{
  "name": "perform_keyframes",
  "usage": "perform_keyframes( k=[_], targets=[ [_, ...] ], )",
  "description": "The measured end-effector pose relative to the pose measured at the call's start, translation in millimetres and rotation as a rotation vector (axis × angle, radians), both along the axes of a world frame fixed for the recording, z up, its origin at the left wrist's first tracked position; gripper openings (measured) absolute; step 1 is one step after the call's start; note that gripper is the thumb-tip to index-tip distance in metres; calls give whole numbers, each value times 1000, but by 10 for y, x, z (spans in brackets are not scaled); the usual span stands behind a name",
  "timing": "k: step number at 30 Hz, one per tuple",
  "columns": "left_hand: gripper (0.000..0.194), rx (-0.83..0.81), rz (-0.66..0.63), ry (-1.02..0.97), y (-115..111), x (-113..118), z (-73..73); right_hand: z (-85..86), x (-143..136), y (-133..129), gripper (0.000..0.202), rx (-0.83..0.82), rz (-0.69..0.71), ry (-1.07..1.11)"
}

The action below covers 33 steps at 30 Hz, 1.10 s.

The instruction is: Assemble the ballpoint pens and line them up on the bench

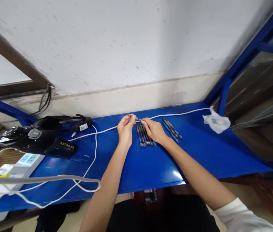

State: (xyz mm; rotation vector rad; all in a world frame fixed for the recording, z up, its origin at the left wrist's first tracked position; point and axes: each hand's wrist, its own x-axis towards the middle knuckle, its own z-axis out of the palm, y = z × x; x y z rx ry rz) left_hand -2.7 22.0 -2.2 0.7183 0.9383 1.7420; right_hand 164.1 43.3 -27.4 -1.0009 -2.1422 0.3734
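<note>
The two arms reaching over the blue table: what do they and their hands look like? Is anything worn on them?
They are a person's. The left hand and right hand are bare, with no gloves, rings or watch visible. A white sleeve covers the upper right arm; the left forearm shows no sleeve within the picture.

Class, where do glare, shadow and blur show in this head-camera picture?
In the head view: glare on the glossy blue tabletop, near its front edge; grey shadow down the white wall, right of centre; smeared detail beyond the angled blue frame at right; the slim dark pen-like piece between left hand and right hand, too small for detail.
</note>
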Motion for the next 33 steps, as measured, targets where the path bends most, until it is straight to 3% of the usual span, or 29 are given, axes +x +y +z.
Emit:
perform_keyframes(
  k=[8,12,15,20,24,27,33],
  targets=[
    [31,13,39,39,13,20,-29,15,7,12,19,-23,17,45],
    [30,35,-44,64,-3,41,-19,1,18,19,10,-70,9,38],
    [34,81,-130,82,-1,30,-27,12,32,16,16,-64,-28,17],
    [36,66,-54,120,22,-31,-57,69,40,-7,28,-17,-12,2],
    [50,105,-214,120,-5,-40,-23,68,38,-7,34,-4,11,-17],
    [44,120,-281,135,-24,-11,-9,46,37,3,35,-4,9,-23],
    [32,78,-112,124,10,9,-30,53,41,-2,35,0,17,-7]
  ],
)
